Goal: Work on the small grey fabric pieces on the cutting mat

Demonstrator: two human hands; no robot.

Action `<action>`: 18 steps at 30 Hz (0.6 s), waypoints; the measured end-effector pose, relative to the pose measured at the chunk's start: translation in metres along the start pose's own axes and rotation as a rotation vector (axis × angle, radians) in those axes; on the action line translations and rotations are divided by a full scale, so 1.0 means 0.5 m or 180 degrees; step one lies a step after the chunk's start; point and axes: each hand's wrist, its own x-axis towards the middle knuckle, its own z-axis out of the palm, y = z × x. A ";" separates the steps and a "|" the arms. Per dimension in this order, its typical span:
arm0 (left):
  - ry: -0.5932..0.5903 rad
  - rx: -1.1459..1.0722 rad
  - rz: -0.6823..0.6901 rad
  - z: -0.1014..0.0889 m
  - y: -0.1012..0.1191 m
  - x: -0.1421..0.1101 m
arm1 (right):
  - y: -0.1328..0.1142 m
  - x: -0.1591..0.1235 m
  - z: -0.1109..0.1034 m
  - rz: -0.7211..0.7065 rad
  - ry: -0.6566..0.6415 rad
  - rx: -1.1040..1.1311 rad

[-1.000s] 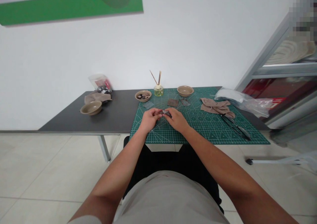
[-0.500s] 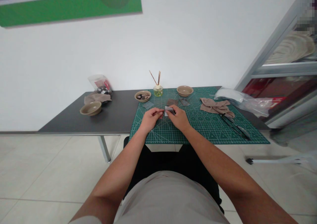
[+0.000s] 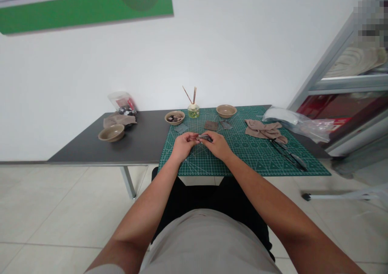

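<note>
My left hand (image 3: 183, 146) and my right hand (image 3: 218, 144) meet low over the green cutting mat (image 3: 242, 159). Pinched in the right fingers is a small grey folded sheet (image 3: 206, 137) that looks like sandpaper, now seen nearly edge-on. The left fingertips are closed close against it around something small, mostly hidden. Just beyond the hands lie a blue-grey square (image 3: 182, 128), a brown square (image 3: 211, 125) and a dark grey square (image 3: 226, 124), sandpaper-like too. Behind them stands a bowl (image 3: 166, 118) of small dark and tan pieces.
A tan bowl (image 3: 226, 111) and a reed diffuser (image 3: 193, 110) stand at the back. Right are a brown cloth (image 3: 262, 129), black-handled tool (image 3: 287, 154) and plastic bag (image 3: 303, 122). Left, on the dark table (image 3: 136, 144), are another bowl (image 3: 111, 133), a cloth and a clear container (image 3: 123, 103).
The grey sheet in my right hand has tilted from showing its flat face to nearly edge-on. My right hand has shifted slightly left, closer to the left fingertips.
</note>
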 end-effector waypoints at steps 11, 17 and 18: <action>0.0156 0.0128 -0.0001 -0.001 0.001 0.000 | 0.005 -0.002 0.015 -0.0167 -0.0111 -0.0285; 0.0302 0.0368 0.0027 0.001 0.002 0.000 | 0.012 0.000 0.016 -0.0086 0.0253 -0.0403; 0.0324 0.0393 0.0033 0.001 0.002 0.000 | 0.011 0.000 0.014 -0.0045 0.0333 -0.0422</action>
